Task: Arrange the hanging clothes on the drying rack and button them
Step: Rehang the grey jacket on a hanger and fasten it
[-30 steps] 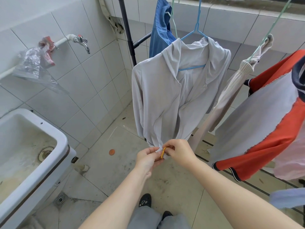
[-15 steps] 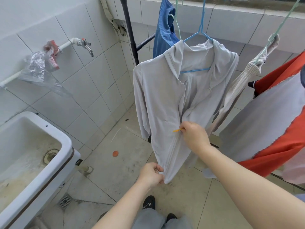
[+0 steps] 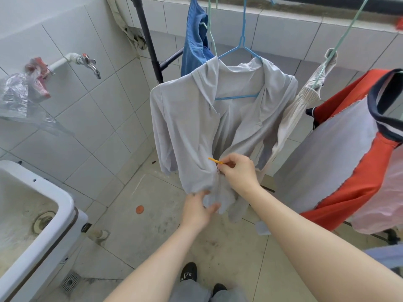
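Observation:
A light grey hooded jacket (image 3: 192, 127) hangs on a blue hanger (image 3: 238, 49) in the middle of the view. My right hand (image 3: 238, 171) pinches the orange zipper pull (image 3: 214, 160) about halfway up the jacket's front. My left hand (image 3: 199, 209) grips the bunched bottom hem just below. The front is joined below the pull and open above it. A blue garment (image 3: 195, 51) hangs behind, a cream ribbed one (image 3: 305, 99) to the right, and a red, grey and navy top (image 3: 349, 153) at far right.
The dark rack pole (image 3: 150, 46) stands behind the jacket. A white sink (image 3: 32, 216) fills the lower left, with a tap (image 3: 90, 63) and a plastic bag (image 3: 19, 92) on the tiled wall above. My shoes (image 3: 188, 272) stand on the tiled floor.
My right hand has drawn the orange zipper pull up from the hem to mid-front. My left hand has stayed at the hem, which is now bunched and lifted.

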### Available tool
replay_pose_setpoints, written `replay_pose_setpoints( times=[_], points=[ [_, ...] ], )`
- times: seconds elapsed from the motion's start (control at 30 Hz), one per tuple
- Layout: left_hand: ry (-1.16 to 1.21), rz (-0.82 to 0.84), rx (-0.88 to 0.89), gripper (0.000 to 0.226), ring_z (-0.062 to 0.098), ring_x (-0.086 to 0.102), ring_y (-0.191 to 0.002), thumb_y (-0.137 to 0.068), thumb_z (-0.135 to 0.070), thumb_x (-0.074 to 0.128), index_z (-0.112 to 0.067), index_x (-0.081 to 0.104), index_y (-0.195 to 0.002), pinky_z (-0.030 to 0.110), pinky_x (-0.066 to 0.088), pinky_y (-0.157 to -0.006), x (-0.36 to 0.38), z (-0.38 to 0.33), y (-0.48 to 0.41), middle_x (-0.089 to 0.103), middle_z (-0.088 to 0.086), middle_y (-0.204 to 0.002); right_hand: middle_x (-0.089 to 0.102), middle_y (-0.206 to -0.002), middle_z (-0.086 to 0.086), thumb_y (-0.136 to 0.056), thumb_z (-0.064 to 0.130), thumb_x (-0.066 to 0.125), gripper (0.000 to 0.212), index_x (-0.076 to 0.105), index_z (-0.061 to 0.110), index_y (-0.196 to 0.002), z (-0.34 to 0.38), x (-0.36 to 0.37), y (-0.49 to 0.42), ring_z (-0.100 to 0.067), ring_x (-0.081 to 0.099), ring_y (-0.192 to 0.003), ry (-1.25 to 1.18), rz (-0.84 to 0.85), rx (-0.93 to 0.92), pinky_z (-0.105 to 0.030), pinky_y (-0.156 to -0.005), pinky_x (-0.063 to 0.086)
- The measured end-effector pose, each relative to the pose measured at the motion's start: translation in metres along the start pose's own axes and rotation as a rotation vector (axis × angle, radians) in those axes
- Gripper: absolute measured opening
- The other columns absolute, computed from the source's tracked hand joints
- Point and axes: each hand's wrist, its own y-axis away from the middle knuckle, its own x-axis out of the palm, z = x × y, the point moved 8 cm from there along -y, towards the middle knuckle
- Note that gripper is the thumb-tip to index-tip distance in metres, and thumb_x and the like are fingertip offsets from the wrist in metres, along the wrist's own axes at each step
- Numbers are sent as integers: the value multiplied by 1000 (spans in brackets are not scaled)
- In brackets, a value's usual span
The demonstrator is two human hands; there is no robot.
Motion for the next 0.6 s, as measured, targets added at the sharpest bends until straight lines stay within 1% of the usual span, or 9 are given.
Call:
replay_pose_setpoints(
  times=[0.1, 0.17, 0.2, 0.27, 0.33, 0.43, 0.53, 0.57, 0.6],
  points=[
    [205, -152, 90, 36, 16, 54, -95, -80, -37, 69, -16, 62, -107, 27, 42, -78, -18, -36, -9, 60, -3, -106, 68, -68, 0, -77, 8, 67, 12, 66, 18, -70, -3, 0, 1, -17, 66, -72, -64, 13, 47, -30, -73, 53],
    [261, -200, 96, 23, 21, 58, -85, -83, -31, 67, -10, 64, -90, 32, 45, -71, -25, -46, -12, 65, 2, -89, 69, -70, -2, -76, 7, 68, 16, 66, 20, -67, -5, 3, 2, -18, 68, -72, -125, 47, 76, -34, -75, 56],
    [261, -212, 97, 21, 25, 60, -81, -84, -28, 65, -7, 64, -84, 34, 45, -69, -27, -49, -15, 67, 5, -82, 69, -69, -2, -76, 7, 69, 18, 67, 22, -66, -5, 3, 1, -18, 68, -72, -131, 55, 82, -34, -75, 56],
    [211, -195, 100, 22, 28, 61, -77, -85, -25, 63, -5, 64, -78, 34, 45, -64, -27, -51, -17, 67, 9, -75, 69, -67, -1, -76, 7, 69, 16, 69, 20, -67, -8, 4, 1, -18, 67, -71, -117, 46, 99, -32, -74, 55],
    [125, -143, 104, 23, 28, 59, -72, -84, -26, 64, -7, 62, -71, 34, 42, -60, -22, -53, -18, 64, 6, -67, 68, -68, -4, -77, 6, 67, 10, 72, 14, -73, -11, 1, -1, -20, 66, -69, -96, -16, 124, -32, -73, 54],
    [-42, -98, 74, 37, 22, 48, -61, -82, -28, 65, -18, 44, -53, 27, 27, -46, -14, -46, -16, 47, -4, -51, 68, -69, -9, -79, 1, 64, 9, 72, 4, -80, -11, -9, -9, -16, 64, -60, -176, -155, 180, -33, -70, 57],
    [-101, -63, 52, 40, 18, 46, -60, -82, -27, 64, -21, 38, -52, 21, 21, -43, -10, -34, -14, 41, -7, -50, 64, -63, -5, -80, -1, 61, 12, 72, 1, -85, 2, -26, -23, -5, 60, -48, -265, -281, 172, -25, -63, 56],
    [-113, -53, 49, 41, 17, 45, -59, -82, -26, 64, -21, 37, -52, 20, 21, -42, -10, -33, -16, 41, -7, -50, 64, -62, -3, -80, -1, 61, 11, 72, 1, -84, 8, -30, -27, -4, 60, -49, -280, -302, 152, -24, -63, 56],
    [-120, -40, 44, 41, 17, 45, -58, -82, -26, 64, -20, 37, -52, 21, 22, -43, -11, -33, -17, 41, -7, -50, 64, -62, -4, -80, 0, 62, 9, 70, 2, -81, 14, -33, -31, -7, 63, -54, -291, -317, 130, -27, -66, 57]
  ],
)
